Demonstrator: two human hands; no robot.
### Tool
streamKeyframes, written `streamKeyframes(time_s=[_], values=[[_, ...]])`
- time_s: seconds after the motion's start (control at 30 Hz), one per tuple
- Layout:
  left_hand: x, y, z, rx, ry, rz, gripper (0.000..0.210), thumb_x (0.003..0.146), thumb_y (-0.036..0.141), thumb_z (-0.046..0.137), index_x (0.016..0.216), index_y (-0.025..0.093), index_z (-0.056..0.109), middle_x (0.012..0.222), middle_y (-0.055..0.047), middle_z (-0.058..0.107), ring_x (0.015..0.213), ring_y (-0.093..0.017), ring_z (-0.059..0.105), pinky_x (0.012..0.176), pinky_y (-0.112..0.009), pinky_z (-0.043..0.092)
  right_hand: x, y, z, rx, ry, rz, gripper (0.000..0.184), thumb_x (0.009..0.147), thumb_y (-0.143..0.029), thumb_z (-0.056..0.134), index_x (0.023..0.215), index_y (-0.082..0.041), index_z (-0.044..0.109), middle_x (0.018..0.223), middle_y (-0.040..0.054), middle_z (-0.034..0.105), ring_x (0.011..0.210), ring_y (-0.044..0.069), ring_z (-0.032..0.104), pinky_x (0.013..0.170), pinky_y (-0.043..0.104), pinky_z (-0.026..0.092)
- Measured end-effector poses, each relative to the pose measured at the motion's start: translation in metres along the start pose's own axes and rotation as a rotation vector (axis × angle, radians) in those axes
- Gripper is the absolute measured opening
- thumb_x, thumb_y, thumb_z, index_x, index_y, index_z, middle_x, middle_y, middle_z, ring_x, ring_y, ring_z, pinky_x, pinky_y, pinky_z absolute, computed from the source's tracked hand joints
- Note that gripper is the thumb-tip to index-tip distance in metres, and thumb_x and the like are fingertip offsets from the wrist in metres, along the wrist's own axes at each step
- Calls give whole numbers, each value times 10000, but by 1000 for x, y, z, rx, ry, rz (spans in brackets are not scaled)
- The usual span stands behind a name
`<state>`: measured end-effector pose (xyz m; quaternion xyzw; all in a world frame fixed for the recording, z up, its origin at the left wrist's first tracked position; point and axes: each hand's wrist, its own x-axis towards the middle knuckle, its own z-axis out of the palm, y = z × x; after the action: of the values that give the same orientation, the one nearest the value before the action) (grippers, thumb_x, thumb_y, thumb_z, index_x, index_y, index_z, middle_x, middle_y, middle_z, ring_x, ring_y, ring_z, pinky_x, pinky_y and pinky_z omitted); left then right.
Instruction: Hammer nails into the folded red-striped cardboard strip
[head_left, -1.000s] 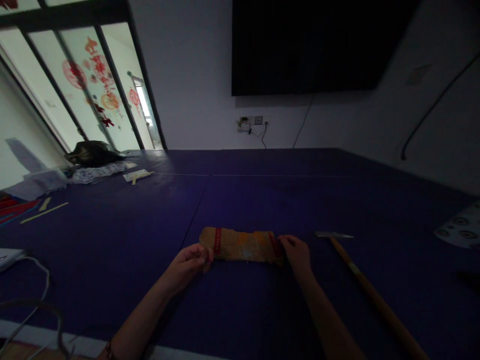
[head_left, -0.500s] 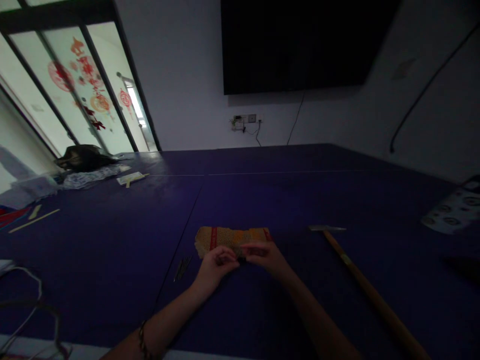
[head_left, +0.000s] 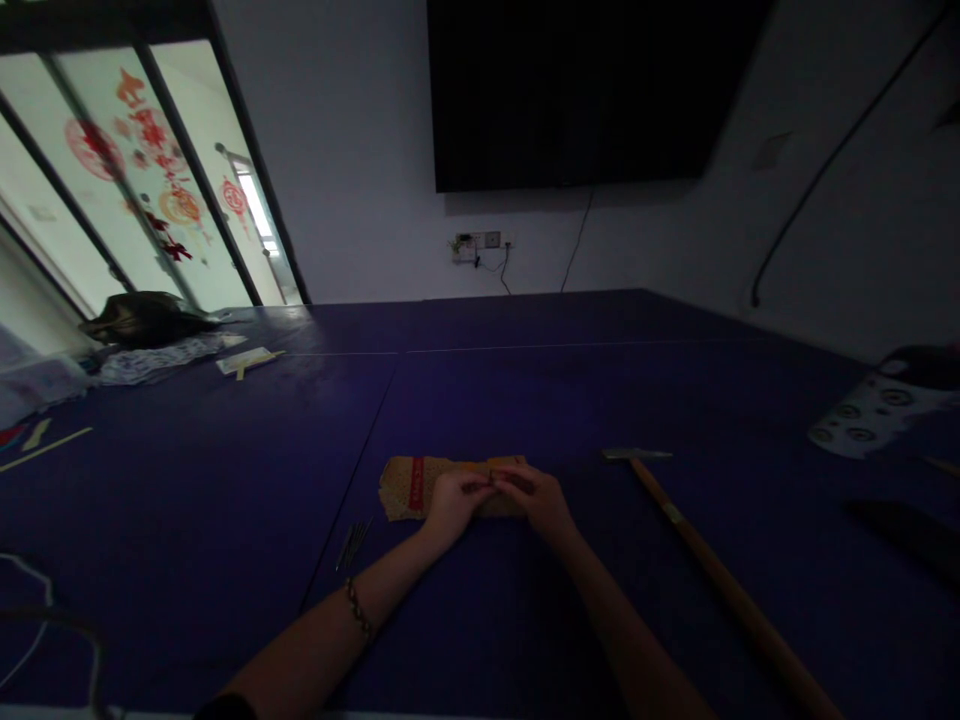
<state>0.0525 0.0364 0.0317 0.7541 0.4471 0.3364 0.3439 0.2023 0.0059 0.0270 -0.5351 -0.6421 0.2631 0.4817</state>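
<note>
A torn-edged piece of brown cardboard (head_left: 397, 490) with a red printed stripe lies on the dark blue table (head_left: 480, 400) in front of me. Above its right half my left hand (head_left: 457, 500) and my right hand (head_left: 531, 495) meet fingertip to fingertip, both closed in a pinch. What sits between the fingertips is too small and dark to make out. Left of the cardboard lies a small bunch of thin metal nails (head_left: 352, 543). To the right rests a hammer (head_left: 705, 550), its wooden handle running toward me.
A patterned white object (head_left: 862, 415) lies at the right, with a dark object (head_left: 900, 535) nearer me. At the back left are a black bag (head_left: 142, 318), crumpled plastic (head_left: 161, 360) and light strips (head_left: 52, 448). A white cable (head_left: 49, 600) hangs at the near left.
Both hands have moved slightly up and farther over the cardboard, and their fingertips have come together. The view has shifted a little to the right.
</note>
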Motion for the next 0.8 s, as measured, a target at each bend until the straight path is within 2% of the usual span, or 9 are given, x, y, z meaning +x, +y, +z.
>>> streamKeyframes(time_s=[0.1,0.2,0.27,0.43,0.57,0.63,0.7,0.8], values=[[2,-10,8,-44,11,-46,169,710,278,607,755,144,699,693,-31,676,655,-163,586,602,-239,421,1,10,-7,-96,-68,-29,198,638,-272,633,823,-225,684,829,42,694,808,212,618,761,371,463],[1,-15,13,-37,10,-40,170,714,283,606,762,148,697,716,-32,682,677,-167,589,622,-244,424,-1,16,-13,-192,-157,-55,368,482,-214,754,842,-250,687,911,35,680,907,244,574,826,409,422],[-1,-15,13,-12,13,-22,167,720,286,606,766,153,696,741,-39,685,697,-172,592,651,-254,426,-2,18,-14,-241,-204,-64,439,443,-172,774,863,-265,684,959,33,663,947,253,547,848,417,406],[-6,-10,14,107,-25,30,123,739,257,598,770,189,696,773,-42,686,771,-184,589,728,-281,419,-4,15,-16,-298,-270,-74,357,552,-156,719,892,-254,672,981,36,643,967,228,538,876,393,394],[-6,-9,16,152,-54,50,106,731,230,609,784,196,695,784,-39,686,778,-186,590,749,-294,415,-4,17,-19,-349,-286,-116,380,564,-230,724,936,-253,655,1012,52,633,994,247,519,878,415,389],[-5,-11,18,151,-49,49,111,729,230,611,790,194,696,790,-42,688,777,-189,592,745,-297,418,0,23,-21,-389,-246,-151,317,623,-273,680,939,-256,650,1049,53,624,1025,246,506,886,419,386],[-4,-13,20,137,-35,49,113,730,233,610,787,192,698,792,-45,689,779,-193,596,741,-299,421,9,32,-23,-432,-167,-156,231,742,-272,548,953,-251,640,1064,55,619,1030,228,512,891,419,384],[-4,-14,22,119,-20,54,111,727,229,614,785,187,699,793,-49,691,776,-195,600,739,-300,425,24,44,-21,-484,-99,-129,292,803,-243,424,1033,-225,603,1067,77,612,1012,220,523,893,426,377]])
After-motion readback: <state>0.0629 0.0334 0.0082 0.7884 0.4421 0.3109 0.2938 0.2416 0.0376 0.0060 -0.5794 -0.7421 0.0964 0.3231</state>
